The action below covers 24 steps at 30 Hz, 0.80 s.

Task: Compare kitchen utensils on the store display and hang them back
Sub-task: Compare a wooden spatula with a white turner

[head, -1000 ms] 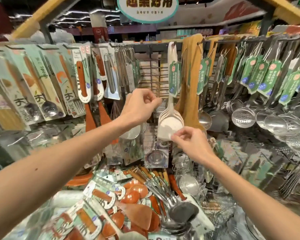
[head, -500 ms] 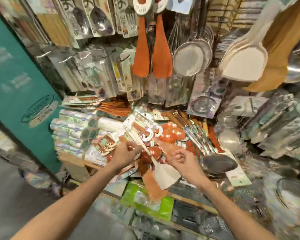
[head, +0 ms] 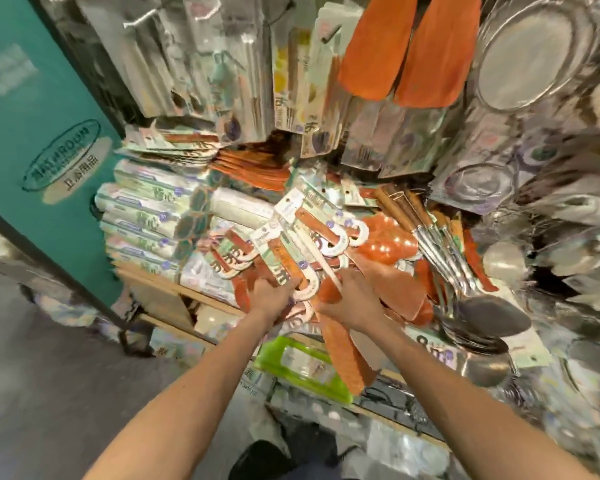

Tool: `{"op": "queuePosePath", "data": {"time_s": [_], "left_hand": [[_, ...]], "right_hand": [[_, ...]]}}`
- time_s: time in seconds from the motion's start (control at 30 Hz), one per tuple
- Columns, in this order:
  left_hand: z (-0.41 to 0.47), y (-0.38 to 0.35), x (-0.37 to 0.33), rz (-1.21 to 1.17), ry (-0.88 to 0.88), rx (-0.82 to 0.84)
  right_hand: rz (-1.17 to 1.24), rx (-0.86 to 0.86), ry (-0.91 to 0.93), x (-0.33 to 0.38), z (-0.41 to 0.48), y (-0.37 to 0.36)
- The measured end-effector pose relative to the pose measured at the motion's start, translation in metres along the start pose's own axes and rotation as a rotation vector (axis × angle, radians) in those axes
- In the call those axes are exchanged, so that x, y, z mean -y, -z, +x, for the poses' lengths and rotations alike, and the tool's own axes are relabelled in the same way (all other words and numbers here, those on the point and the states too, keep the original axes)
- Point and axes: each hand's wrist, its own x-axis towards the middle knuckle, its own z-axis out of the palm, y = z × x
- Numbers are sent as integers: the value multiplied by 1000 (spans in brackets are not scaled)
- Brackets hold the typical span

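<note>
Wooden carded spatula (head: 286, 268) lies atop the shelf pile (head: 388, 244), my left grip (head: 272, 297) curled round its lower end; my right grip (head: 354, 301) pinches a white handle (head: 321, 261) just beside it.

Carded spatulas (head: 309, 233) lie heaped on the shelf (head: 201, 297) — stacked packs (head: 142, 216) to their left, ladles (head: 465, 289) to their right, hanging spatulas (head: 395, 46) and a strainer (head: 523, 53) above, behind.

Oval sign on teal panel (head: 32, 140): "BATHROOM", 卫浴用品. Stacked pkgs (head: 142, 206): 背心.
</note>
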Motion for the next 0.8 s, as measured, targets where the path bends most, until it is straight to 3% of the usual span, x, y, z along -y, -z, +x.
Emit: {"op": "queuePosePath", "data": {"time_s": [0.2, 0.33, 0.5, 0.8], "left_hand": [[11, -2, -10, -159, 41, 177], [14, -7, -15, -242, 95, 238], [15, -16, -22, -282, 67, 189], [8, -28, -44, -203, -17, 104]], "right_hand": [[-143, 50, 17, 6, 14, -10], [-31, 38, 20, 5, 17, -16], [129, -10, 19, 5, 19, -18], [146, -15, 91, 5, 16, -15]]}}
